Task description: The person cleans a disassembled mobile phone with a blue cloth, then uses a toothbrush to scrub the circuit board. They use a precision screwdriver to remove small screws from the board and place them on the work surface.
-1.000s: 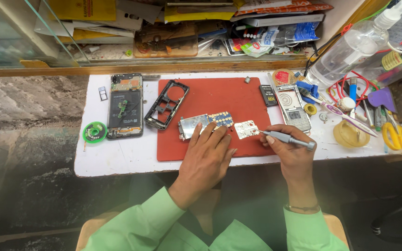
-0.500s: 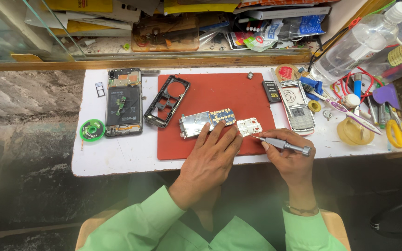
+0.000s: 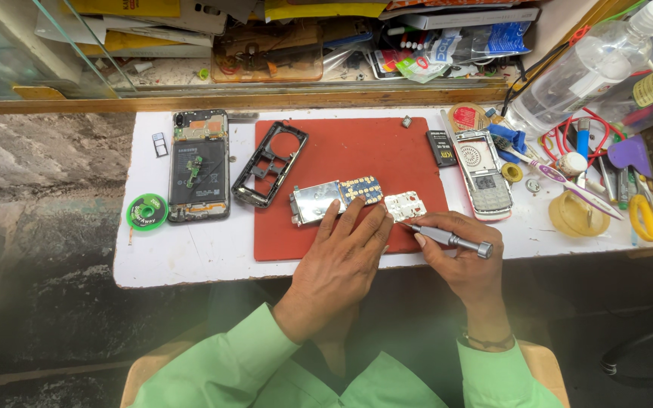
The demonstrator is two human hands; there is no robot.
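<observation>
On the red work mat (image 3: pixel 372 151) lies a small phone circuit board (image 3: pixel 334 198) with a metal shield and a blue keypad area. My left hand (image 3: pixel 341 261) rests flat on the mat, fingertips touching the board's near edge. A white keypad membrane (image 3: pixel 405 205) lies just right of the board. My right hand (image 3: pixel 462 261) grips a small metal screwdriver (image 3: pixel 451 239), its tip pointing left toward the membrane and my left fingers.
A black phone frame (image 3: pixel 268 164) lies at the mat's left edge; an opened smartphone (image 3: pixel 199 164) and a green solder-wick reel (image 3: pixel 147 211) lie further left. A silver phone front (image 3: pixel 483 171), small battery (image 3: pixel 441 147), toothbrush, yellow scissors (image 3: pixel 651 219) and clear bottle (image 3: pixel 576 72) crowd the right.
My right hand has drawn slightly left and nearer, bringing the screwdriver tip close to the keypad membrane. My left hand stays on the circuit board.
</observation>
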